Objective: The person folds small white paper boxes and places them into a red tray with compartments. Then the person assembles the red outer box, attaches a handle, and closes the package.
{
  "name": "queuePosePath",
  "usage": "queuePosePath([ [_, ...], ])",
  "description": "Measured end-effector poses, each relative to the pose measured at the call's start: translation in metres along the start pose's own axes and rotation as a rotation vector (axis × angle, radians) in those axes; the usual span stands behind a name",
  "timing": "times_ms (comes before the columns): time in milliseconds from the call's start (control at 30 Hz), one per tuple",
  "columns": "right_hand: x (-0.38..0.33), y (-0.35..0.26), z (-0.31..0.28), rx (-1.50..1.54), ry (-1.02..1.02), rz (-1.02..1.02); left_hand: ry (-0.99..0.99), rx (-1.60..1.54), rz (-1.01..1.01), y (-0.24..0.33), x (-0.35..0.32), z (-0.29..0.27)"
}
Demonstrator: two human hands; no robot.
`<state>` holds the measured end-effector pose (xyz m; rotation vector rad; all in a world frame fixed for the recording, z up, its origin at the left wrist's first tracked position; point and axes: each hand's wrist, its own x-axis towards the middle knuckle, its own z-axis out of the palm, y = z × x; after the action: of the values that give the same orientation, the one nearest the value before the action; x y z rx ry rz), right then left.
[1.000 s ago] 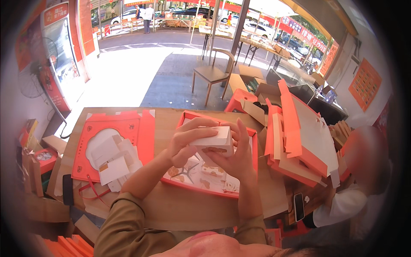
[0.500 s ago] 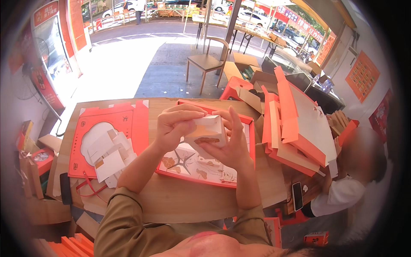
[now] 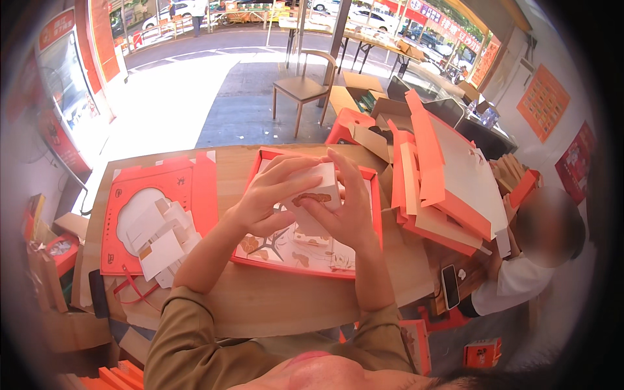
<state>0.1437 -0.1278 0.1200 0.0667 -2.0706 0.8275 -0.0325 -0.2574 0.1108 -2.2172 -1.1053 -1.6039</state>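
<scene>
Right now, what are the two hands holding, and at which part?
Both hands hold one small white box above the open orange tray: the left hand on its left side and top, the right hand on its right side.

White small box (image 3: 316, 188), brown motif

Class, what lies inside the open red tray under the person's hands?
Inside the red tray lie small patterned boxes; both hands, left hand and right hand, cover the rest.
</scene>
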Motion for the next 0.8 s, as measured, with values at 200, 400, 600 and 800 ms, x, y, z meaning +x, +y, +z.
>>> queuePosePath([
  [200, 0.002, -0.003, -0.006, 0.109, 0.029, 0.126, -0.038, 0.012, -0.083, -0.012, -0.007, -0.004],
  [400, 0.004, 0.017, -0.016, 0.454, 0.204, 0.274, 0.1, 0.298, 0.005, -0.023, -0.012, -0.007],
  [600, 0.002, 0.019, -0.015, 0.708, 0.087, 0.487, 0.012, 0.666, 0.211, -0.007, 0.003, 0.006],
  [800, 0.0, 0.03, -0.008, 0.713, -0.031, 0.494, 0.122, 0.196, -0.148, -0.014, -0.004, -0.004],
])
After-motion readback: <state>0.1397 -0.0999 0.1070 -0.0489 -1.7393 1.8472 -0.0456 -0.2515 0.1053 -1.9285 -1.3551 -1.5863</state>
